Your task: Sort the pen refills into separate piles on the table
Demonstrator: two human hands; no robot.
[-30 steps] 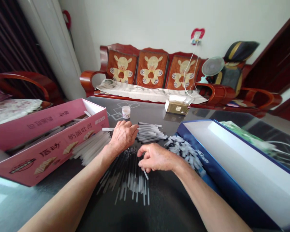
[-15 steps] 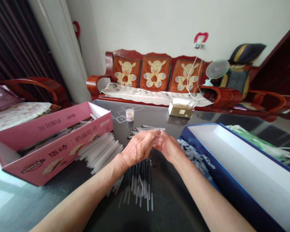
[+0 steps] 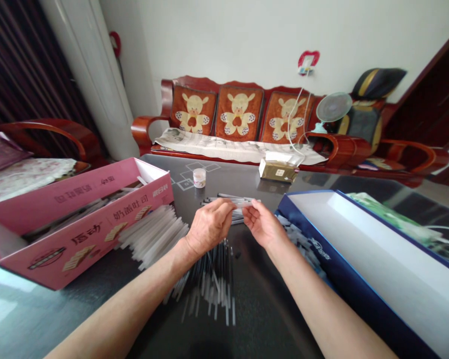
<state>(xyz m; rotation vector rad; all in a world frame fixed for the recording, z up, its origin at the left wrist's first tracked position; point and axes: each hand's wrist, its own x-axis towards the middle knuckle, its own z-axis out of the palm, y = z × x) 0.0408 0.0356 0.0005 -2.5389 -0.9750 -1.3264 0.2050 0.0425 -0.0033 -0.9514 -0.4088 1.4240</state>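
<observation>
I hold one white plastic tube (image 3: 243, 203) level above the table (image 3: 273, 309), near the middle of its width. My left hand (image 3: 210, 222) has thumb and fingertips clamped on the tube's left end; my right hand (image 3: 264, 227) pinches the right end, its other fingers loosely curled. Just beyond lies a bundle of dark-ended tubes (image 3: 238, 218). Below my left hand, slim dark-and-white rods (image 3: 214, 286) fan out, pale ends towards me. Left: a pile of frosted tubes (image 3: 159, 234), beside a pink carton (image 3: 101, 232). Right: a heap of small whitish pieces (image 3: 299, 244) beside a blue box (image 3: 331, 267). Towards the table's far edge stand a small white jar (image 3: 199, 178), near the far-left corner, and a tissue box (image 3: 277, 170).
</observation>
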